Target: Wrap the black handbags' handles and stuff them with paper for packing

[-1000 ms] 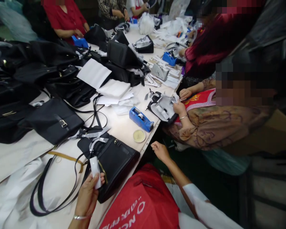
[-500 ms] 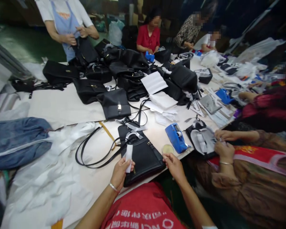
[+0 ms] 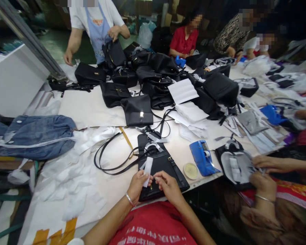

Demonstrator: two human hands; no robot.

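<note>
A narrow white strip of paper or foam (image 3: 148,168) stands up from my left hand (image 3: 138,186), gripped between thumb and fingers. My right hand (image 3: 169,186) is pinched closed just right of the strip, and whatever lies between its fingertips is too small to make out. Both hands are over the lower part of a black backpack (image 3: 162,165), which lies flat at the table edge. White wrapping covers its top handle (image 3: 153,147). Its long black straps (image 3: 99,161) loop out to the left. A round yellowish disc (image 3: 190,170) lies right of the bag.
A blue tape dispenser (image 3: 202,160) stands beside the disc. White sheets (image 3: 191,115) and a heap of black bags (image 3: 140,110) lie ahead. Blue denim (image 3: 40,136) and white scraps (image 3: 63,183) are at left. A co-worker's hands (image 3: 265,177) handle an open bag (image 3: 234,163) at right.
My right hand has moved left from beside the yellowish disc to the strip in my left hand. The view has swung left. The co-worker at the far side has moved one hand off the bag.
</note>
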